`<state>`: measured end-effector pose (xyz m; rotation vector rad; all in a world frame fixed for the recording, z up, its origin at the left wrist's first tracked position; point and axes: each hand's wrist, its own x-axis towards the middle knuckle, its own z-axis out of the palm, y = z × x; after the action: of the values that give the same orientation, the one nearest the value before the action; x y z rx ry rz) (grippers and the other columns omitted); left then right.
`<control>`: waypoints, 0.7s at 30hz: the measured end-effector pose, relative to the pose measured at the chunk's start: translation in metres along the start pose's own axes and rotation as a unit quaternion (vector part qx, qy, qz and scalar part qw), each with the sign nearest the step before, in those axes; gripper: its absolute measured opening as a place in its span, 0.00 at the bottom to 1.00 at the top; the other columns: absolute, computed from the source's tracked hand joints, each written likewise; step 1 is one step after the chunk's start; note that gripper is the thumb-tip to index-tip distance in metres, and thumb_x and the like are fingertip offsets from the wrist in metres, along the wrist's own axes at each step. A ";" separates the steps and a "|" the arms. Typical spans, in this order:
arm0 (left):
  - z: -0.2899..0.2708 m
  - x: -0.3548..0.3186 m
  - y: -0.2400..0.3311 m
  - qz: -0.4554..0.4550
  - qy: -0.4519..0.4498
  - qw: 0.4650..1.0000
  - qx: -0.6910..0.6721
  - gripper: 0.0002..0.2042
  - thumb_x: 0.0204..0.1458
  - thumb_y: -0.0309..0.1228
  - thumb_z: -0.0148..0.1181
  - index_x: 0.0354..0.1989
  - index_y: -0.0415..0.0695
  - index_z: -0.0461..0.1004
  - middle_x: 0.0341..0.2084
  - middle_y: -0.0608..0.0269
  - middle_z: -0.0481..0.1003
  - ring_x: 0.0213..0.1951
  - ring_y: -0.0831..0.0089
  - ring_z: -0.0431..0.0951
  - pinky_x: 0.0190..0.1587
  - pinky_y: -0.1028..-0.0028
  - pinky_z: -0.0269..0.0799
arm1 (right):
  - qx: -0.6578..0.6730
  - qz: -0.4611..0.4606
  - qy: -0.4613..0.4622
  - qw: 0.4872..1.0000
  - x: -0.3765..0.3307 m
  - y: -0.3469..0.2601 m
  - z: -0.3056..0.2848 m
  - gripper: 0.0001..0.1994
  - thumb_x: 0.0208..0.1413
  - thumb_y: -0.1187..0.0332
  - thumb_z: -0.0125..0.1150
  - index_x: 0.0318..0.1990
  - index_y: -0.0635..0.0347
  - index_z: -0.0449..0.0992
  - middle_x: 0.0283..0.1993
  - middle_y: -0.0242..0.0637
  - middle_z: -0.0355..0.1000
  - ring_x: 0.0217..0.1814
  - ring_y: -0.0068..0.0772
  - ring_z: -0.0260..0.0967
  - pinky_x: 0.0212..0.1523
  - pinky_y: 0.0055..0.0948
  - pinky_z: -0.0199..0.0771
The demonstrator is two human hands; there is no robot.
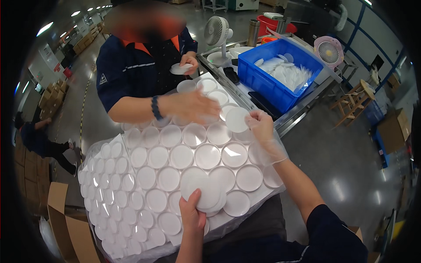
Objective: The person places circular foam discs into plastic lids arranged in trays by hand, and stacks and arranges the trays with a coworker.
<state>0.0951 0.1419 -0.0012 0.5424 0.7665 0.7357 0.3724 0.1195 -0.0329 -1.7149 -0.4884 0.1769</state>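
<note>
My left hand [191, 213] is closed on a fanned stack of thin white discs [197, 182], thumb on top, above the near part of the table. Between the fingertips of my right hand [262, 126], in a clear plastic glove, is a single white disc [237, 120] held over the far right of the rows. Below both hands lie many shallow round white lids [207, 156] with raised rims, set in close rows on white sheets. Across from me, a co-worker's blurred hand [193, 107] passes over the lids; their other hand [188, 63] holds a few discs.
A blue crate [280, 72] of loose white discs stands on a metal-edged bench at the far right, with a white fan [217, 33] and a pink fan [329, 50] nearby. Further right is a wooden stool [355, 98]. An open cardboard box [72, 223] sits at lower left.
</note>
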 end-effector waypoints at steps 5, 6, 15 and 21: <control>-0.029 -0.031 0.014 -0.196 -0.233 0.952 0.019 0.29 0.35 0.32 0.62 0.47 0.30 0.60 0.38 0.47 0.70 0.40 0.57 0.73 0.43 0.61 0.70 | 0.062 0.031 0.033 0.997 0.018 -0.002 -0.024 0.06 0.46 0.70 0.57 0.28 0.64 0.72 0.21 0.28 0.66 0.20 0.15 0.60 0.20 0.17 0.59; -0.046 -0.043 0.010 -0.193 -0.286 0.937 0.054 0.28 0.34 0.32 0.62 0.45 0.32 0.62 0.36 0.49 0.71 0.40 0.59 0.73 0.43 0.64 0.69 | 0.080 0.034 0.011 0.996 0.010 -0.015 -0.028 0.06 0.48 0.70 0.56 0.29 0.63 0.71 0.21 0.27 0.66 0.19 0.14 0.59 0.19 0.16 0.58; -0.025 -0.129 0.000 -0.262 -0.347 0.901 0.002 0.35 0.33 0.29 0.62 0.53 0.37 0.54 0.38 0.48 0.69 0.40 0.64 0.71 0.43 0.71 0.65 | 0.139 0.175 -0.213 0.951 -0.156 -0.084 -0.063 0.05 0.50 0.70 0.53 0.30 0.61 0.70 0.23 0.24 0.65 0.21 0.12 0.58 0.21 0.15 0.58; -0.088 -0.170 -0.001 -0.275 -0.302 0.899 0.158 0.32 0.34 0.31 0.64 0.50 0.32 0.59 0.36 0.54 0.71 0.36 0.69 0.72 0.41 0.72 0.67 | 0.266 0.189 -0.255 0.910 -0.246 -0.124 -0.088 0.04 0.48 0.75 0.57 0.32 0.62 0.70 0.23 0.26 0.67 0.22 0.12 0.63 0.21 0.14 0.62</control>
<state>-0.0577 0.0273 0.0162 0.7546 0.4118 -0.1030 0.1575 -0.0462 0.0680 -1.1926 -0.4253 0.9700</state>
